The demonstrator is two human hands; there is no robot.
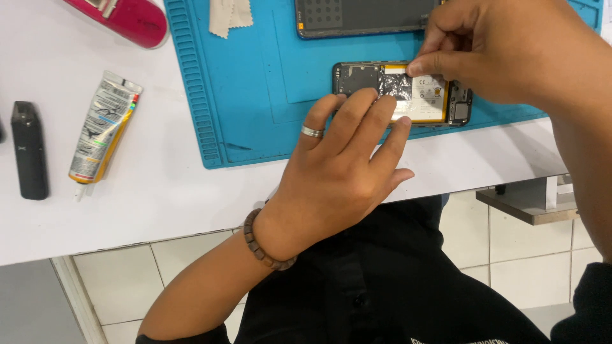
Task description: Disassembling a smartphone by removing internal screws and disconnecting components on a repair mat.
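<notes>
We are pinning the opened phone [401,95] flat with our left hand [338,172] while our right hand [503,51] is pinching its silvery film [396,84], steadying it.

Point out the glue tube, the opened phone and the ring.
glue tube [102,130], head view, middle of its body.
opened phone [428,95], head view, on its white battery.
ring [312,132], head view, band on the left hand's finger.

Bare mat [255,95] left of phone [401,92]; glue tube [102,130] farther left.
</notes>
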